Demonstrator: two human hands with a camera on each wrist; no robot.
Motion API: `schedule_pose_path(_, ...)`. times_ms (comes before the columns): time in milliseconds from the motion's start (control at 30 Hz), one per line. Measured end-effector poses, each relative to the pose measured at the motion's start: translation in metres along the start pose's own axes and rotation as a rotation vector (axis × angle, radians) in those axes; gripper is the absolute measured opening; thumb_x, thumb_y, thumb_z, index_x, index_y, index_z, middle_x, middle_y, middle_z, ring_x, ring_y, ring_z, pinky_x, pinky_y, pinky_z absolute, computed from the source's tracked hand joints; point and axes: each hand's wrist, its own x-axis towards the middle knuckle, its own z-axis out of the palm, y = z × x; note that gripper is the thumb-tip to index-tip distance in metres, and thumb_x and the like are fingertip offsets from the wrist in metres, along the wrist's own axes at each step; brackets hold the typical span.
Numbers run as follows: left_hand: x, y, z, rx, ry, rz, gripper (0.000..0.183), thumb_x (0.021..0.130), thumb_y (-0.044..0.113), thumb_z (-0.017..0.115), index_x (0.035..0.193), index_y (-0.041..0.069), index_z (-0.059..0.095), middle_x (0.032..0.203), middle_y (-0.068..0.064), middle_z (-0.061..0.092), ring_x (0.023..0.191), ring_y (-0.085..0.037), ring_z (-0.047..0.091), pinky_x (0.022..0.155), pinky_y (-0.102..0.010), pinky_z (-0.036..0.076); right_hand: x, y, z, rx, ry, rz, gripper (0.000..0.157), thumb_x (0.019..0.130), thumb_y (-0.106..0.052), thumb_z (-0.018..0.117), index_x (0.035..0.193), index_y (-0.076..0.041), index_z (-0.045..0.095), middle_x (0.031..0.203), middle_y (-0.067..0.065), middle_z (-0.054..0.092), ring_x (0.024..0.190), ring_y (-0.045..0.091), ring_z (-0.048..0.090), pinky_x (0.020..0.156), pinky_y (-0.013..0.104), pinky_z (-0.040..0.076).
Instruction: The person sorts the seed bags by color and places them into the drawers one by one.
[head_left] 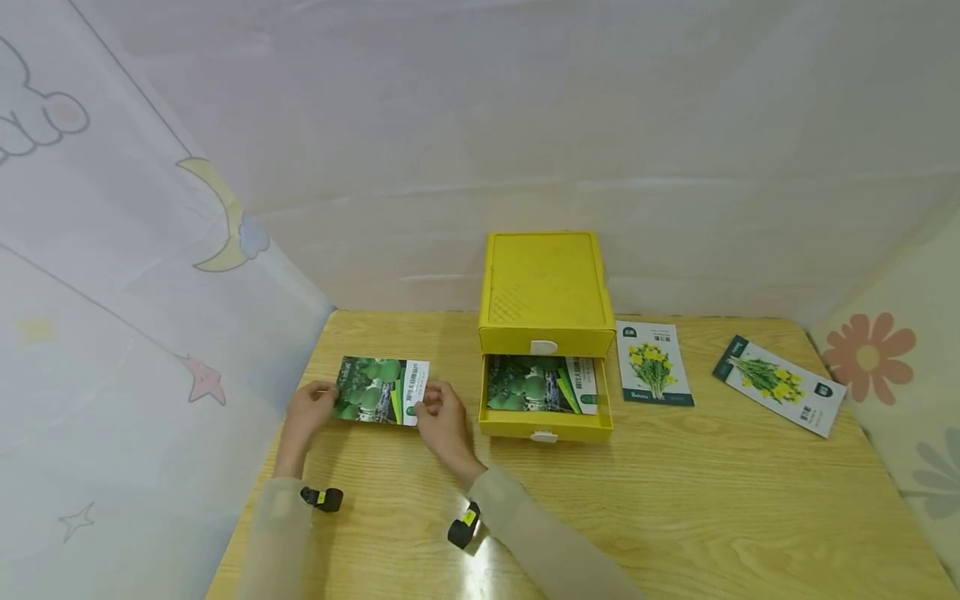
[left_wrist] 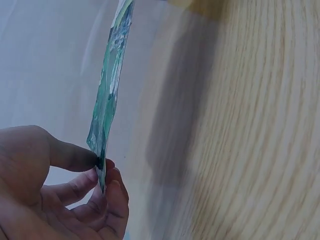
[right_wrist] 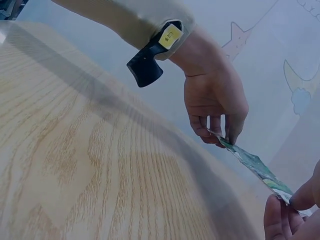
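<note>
Between my two hands is a green seed packet [head_left: 378, 391] with round vegetables pictured on it, raised a little above the table. My left hand [head_left: 309, 414] pinches its left end between thumb and fingers, as the left wrist view shows on the packet [left_wrist: 107, 95]. The right hand [head_left: 446, 423] pinches the white right end. Seen edge-on in the right wrist view, the packet [right_wrist: 257, 167] spans from the left hand [right_wrist: 217, 102] to the right fingers [right_wrist: 305, 195]. Right of it, a yellow drawer box [head_left: 547, 279] has its lower drawer [head_left: 546, 427] pulled out.
Inside the drawer lies a similar green packet [head_left: 536, 385]. Two packets with yellow flowers lie to the right: one upright packet [head_left: 654, 364] beside the box, one slanted packet [head_left: 780, 385] near the table's right edge. Printed cloth walls [head_left: 420, 183] surround the wooden table [head_left: 675, 500].
</note>
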Motion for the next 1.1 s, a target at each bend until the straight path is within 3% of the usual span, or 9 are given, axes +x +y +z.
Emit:
schedule_pose_path(133, -0.003, -0.001, -0.006, -0.036, -0.033, 0.014, 0.045, 0.104, 0.031, 0.042, 0.138, 0.001, 0.047, 0.138, -0.025, 0.046, 0.123, -0.041, 0.045, 0.091, -0.052, 0.046, -0.002, -0.004, -0.001, 0.064, -0.028, 0.015, 0.032, 0.092, -0.003, 0.063, 0.122, -0.010, 0.058, 0.099, 0.005, 0.059, 0.073, 0.015, 0.061, 0.057, 0.029, 0.056)
schedule_pose_path(400, -0.007, -0.001, -0.014, -0.094, -0.036, 0.036, 0.048, 0.105, 0.031, 0.042, 0.143, 0.002, 0.043, 0.140, -0.023, 0.044, 0.127, -0.039, 0.042, 0.096, -0.053, 0.044, -0.006, -0.014, -0.004, 0.146, -0.063, 0.011, 0.033, 0.093, -0.002, 0.062, 0.124, -0.009, 0.057, 0.098, 0.007, 0.059, 0.063, 0.016, 0.061, 0.058, 0.045, 0.057)
schedule_pose_path(600, -0.015, 0.005, -0.020, -0.123, -0.037, 0.043, 0.049, 0.105, 0.034, 0.042, 0.142, 0.003, 0.045, 0.141, -0.021, 0.044, 0.127, -0.037, 0.042, 0.094, -0.052, 0.044, -0.013, -0.029, -0.011, 0.183, -0.093, -0.023, 0.034, 0.092, 0.001, 0.061, 0.126, -0.002, 0.056, 0.100, 0.017, 0.058, 0.057, 0.020, 0.059, 0.059, 0.051, 0.056)
schedule_pose_path(700, -0.017, 0.008, -0.023, -0.127, -0.031, 0.051, 0.048, 0.104, 0.036, 0.042, 0.140, 0.003, 0.047, 0.139, -0.020, 0.046, 0.124, -0.035, 0.044, 0.092, -0.052, 0.045, -0.020, -0.052, -0.020, 0.208, -0.125, -0.023, 0.035, 0.093, 0.004, 0.058, 0.128, 0.003, 0.053, 0.103, 0.024, 0.057, 0.061, 0.033, 0.061, 0.057, 0.045, 0.056)
schedule_pose_path(900, -0.026, 0.016, -0.032, -0.133, -0.019, 0.057, 0.050, 0.103, 0.040, 0.045, 0.138, 0.004, 0.049, 0.141, -0.018, 0.046, 0.124, -0.033, 0.044, 0.092, -0.053, 0.046, -0.031, -0.072, -0.027, 0.254, -0.151, -0.036, 0.033, 0.094, 0.003, 0.057, 0.127, 0.002, 0.052, 0.102, 0.022, 0.055, 0.061, 0.032, 0.061, 0.052, 0.032, 0.054)
schedule_pose_path(1033, -0.031, 0.022, -0.036, -0.140, -0.022, 0.061, 0.051, 0.102, 0.042, 0.045, 0.138, 0.005, 0.050, 0.142, -0.017, 0.045, 0.124, -0.031, 0.044, 0.087, -0.049, 0.049, -0.037, -0.086, -0.033, 0.258, -0.173, -0.015, 0.035, 0.094, 0.002, 0.058, 0.128, 0.002, 0.052, 0.104, 0.023, 0.056, 0.067, 0.043, 0.061, 0.057, 0.039, 0.057)
schedule_pose_path(1100, -0.032, 0.025, -0.038, -0.144, -0.026, 0.066, 0.050, 0.102, 0.041, 0.045, 0.136, 0.005, 0.051, 0.141, -0.017, 0.046, 0.122, -0.030, 0.045, 0.084, -0.046, 0.051, -0.037, -0.086, -0.035, 0.242, -0.179, -0.023, 0.035, 0.095, 0.000, 0.059, 0.130, -0.001, 0.052, 0.104, 0.020, 0.057, 0.068, 0.041, 0.061, 0.060, 0.042, 0.057)
